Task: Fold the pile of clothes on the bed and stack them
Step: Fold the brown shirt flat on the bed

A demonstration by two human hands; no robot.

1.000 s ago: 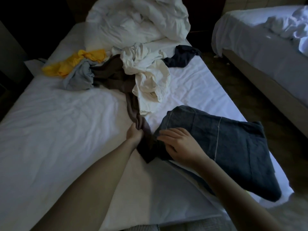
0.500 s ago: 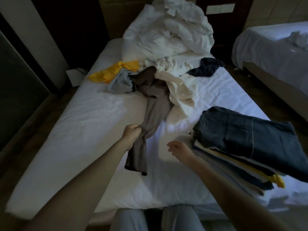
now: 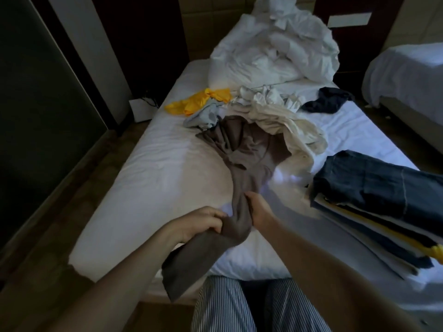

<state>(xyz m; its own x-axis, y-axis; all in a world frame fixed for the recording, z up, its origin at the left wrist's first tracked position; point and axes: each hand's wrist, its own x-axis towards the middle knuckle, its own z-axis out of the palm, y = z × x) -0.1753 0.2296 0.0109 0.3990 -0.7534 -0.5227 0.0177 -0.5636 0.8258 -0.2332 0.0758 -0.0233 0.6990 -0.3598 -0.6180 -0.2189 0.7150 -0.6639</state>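
Left hand (image 3: 200, 224) and right hand (image 3: 260, 210) both grip the long grey-brown soft garment (image 3: 244, 149), fingers curled round its bunched lower part just beside each other. Its upper part trails back to the unfolded pile, and its end hangs over the near edge of the white-sheeted bed (image 3: 134, 178).

I judge the task to be well under way but not finished. At the right of the bed lies a folded stack of flat clothes (image 3: 354, 224) topped by dark blue denim (image 3: 383, 185). Left to fold are the garment in hand, a crumpled yellow cloth (image 3: 199, 103), a pale grey-blue piece (image 3: 203, 117), a cream-white bundle (image 3: 287, 130) and a dark navy item (image 3: 328, 100), all near the rumpled white duvet (image 3: 275, 53).

Half a second ago only the left hand held the garment, and the right hand hovered free near the stack; a second ago it rested on the denim. Now the right hand has joined the grip, and the garment has been drawn nearer the bed's edge.
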